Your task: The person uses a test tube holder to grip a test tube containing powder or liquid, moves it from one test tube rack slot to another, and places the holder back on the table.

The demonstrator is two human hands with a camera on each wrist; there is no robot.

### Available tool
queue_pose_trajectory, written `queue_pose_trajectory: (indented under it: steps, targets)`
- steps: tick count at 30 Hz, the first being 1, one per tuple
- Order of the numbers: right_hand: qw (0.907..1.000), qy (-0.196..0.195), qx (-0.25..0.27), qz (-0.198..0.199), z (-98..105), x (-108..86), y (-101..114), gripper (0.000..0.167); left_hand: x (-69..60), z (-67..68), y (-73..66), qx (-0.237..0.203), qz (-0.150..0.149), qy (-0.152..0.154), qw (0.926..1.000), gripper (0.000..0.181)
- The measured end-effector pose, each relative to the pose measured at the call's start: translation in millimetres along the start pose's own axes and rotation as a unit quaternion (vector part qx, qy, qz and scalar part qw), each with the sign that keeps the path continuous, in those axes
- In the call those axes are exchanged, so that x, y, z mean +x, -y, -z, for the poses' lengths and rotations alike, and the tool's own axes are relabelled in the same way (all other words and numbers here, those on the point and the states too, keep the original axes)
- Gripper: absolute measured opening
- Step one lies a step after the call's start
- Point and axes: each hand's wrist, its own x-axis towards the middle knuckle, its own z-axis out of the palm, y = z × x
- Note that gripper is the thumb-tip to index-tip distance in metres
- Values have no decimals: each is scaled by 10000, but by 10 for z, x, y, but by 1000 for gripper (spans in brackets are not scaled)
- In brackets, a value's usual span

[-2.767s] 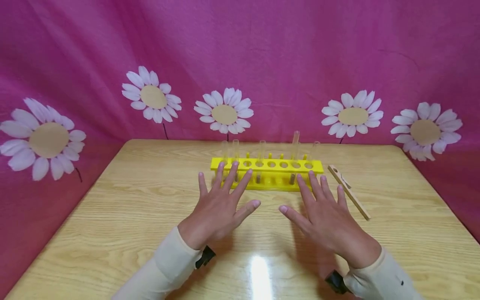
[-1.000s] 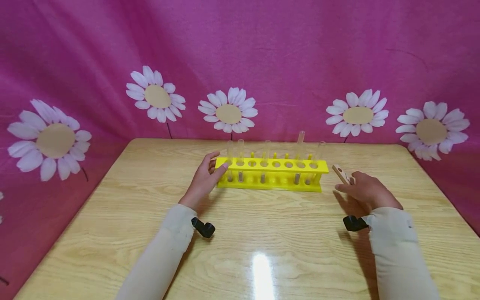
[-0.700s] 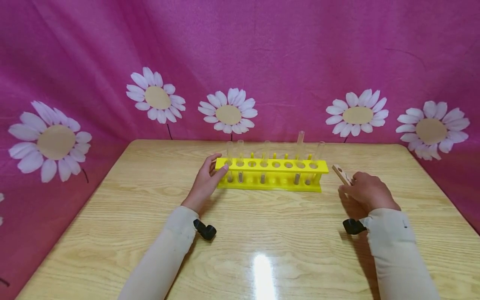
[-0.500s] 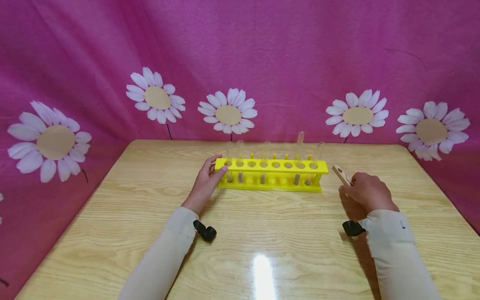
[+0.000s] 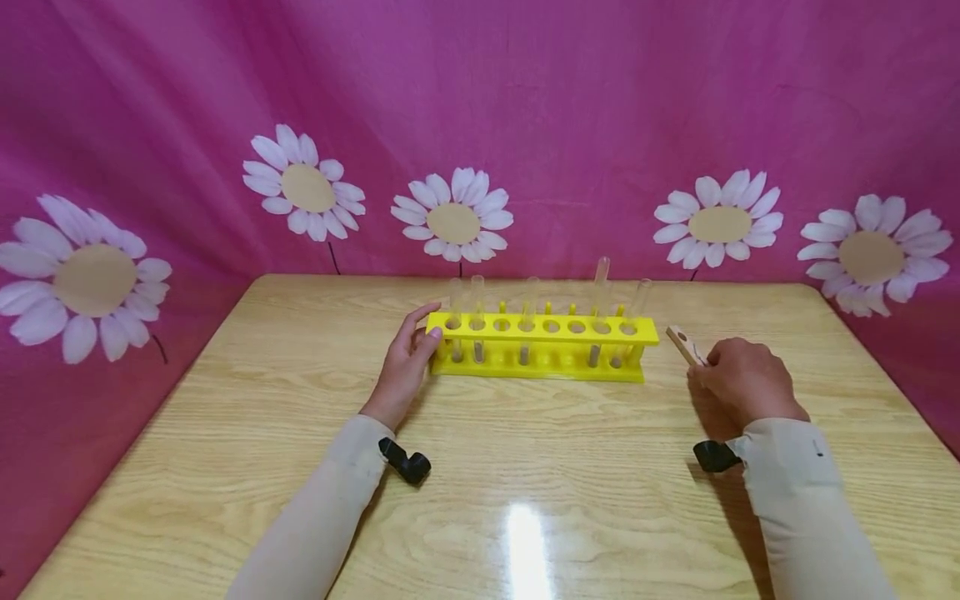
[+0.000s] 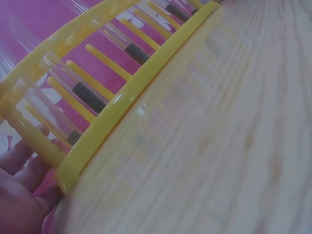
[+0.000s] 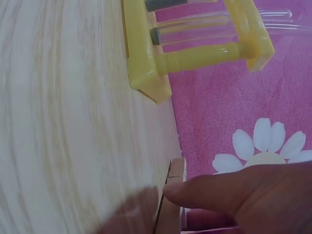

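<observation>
A yellow rack (image 5: pixel 543 372) stands upright near the back of the table, with several clear tubes (image 5: pixel 602 283) in its holes; dark material shows low in the tubes (image 6: pixel 88 97) in the left wrist view. The left hand (image 5: pixel 401 371) grips the rack's left end, thumb at the front and fingers behind it. To the right of the rack, the right hand (image 5: pixel 750 379) pinches a wooden clamp (image 5: pixel 684 346), whose far end points toward the rack. In the right wrist view the thumb (image 7: pixel 209 192) lies on the clamp (image 7: pixel 176 170); the clamp's near part is hidden.
The wooden table (image 5: pixel 450 517) reaches back to a pink cloth (image 5: pixel 570 125) printed with white flowers. A small black device is fixed at each wrist, the left one (image 5: pixel 405 462) and the right one (image 5: pixel 716 456) both over the table.
Since the earliest frame, both spread hands have moved apart: the left has taken hold of the rack's end, the right has taken hold of the clamp. Over the last half second the view has shifted slightly.
</observation>
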Motion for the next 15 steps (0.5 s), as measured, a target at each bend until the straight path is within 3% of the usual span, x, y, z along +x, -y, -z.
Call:
queue_pose_trajectory:
  steps: [6,9,15]
  targets:
    - [9999,-36,-104,-15,6,1,-26,38,-27,7,-46,-78,2,-43,10000,43]
    - [9997,-153,-166,9,1,7,-32,37,23,19,44,-54,-28,-100,9999,43]
    - [9997,-221,-104,-33,-5,11,-30,38,31,8,69,10,-147,-201,9997,42]
